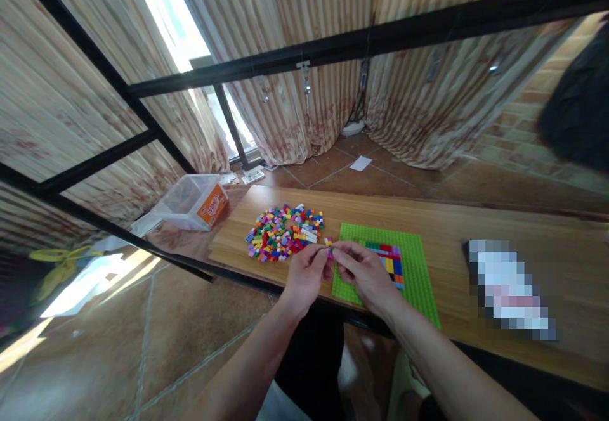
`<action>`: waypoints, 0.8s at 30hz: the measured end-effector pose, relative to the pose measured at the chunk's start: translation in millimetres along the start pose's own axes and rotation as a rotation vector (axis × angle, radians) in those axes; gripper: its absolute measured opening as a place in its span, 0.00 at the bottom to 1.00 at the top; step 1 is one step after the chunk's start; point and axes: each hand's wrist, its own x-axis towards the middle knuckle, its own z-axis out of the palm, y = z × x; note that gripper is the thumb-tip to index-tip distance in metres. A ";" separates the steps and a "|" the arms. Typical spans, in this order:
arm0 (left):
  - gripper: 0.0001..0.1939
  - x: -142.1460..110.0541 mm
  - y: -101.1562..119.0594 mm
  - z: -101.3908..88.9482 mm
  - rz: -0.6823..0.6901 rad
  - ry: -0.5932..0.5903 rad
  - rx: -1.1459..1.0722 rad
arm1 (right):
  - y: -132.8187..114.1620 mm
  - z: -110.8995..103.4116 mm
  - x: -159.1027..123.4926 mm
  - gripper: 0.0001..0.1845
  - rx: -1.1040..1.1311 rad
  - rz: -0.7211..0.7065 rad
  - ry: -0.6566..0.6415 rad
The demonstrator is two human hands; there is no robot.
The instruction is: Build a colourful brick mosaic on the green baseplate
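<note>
Close together over the left edge of a green baseplate (419, 275), my left hand (306, 273) and my right hand (364, 272) pinch small toy bricks (329, 243) between their fingertips. Yellow, green and pink show on these bricks, but the fingers cover most of them. On the baseplate, partly behind my right hand, lies a patch of joined toy bricks (397, 262) in green, red, yellow, blue and orange. To the left of my hands, a loose heap of many-coloured bricks (278, 234) spreads over the wooden table.
A clear plastic bin (185, 202) with an orange label stands beyond the table's left end. On the right of the wooden table (447, 231) lies a dark-edged flat object (511, 291), its face pixelated. A black metal bar (333, 53) crosses ahead, before curtains (295, 116).
</note>
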 end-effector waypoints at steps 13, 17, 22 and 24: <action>0.09 -0.2 0.8 1.3 0.089 0.022 0.141 | 2.7 -4.4 3.1 0.16 -0.138 -0.107 0.062; 0.09 -0.5 1.9 0.8 0.110 0.038 0.094 | 2.0 -2.7 1.0 0.15 -0.070 -0.078 0.018; 0.11 -1.8 5.0 0.2 0.054 -0.001 -0.058 | -0.3 0.5 -1.2 0.14 0.120 0.002 -0.001; 0.12 -2.5 6.2 0.3 0.041 -0.001 -0.097 | -1.4 0.9 -0.7 0.13 0.224 0.066 0.011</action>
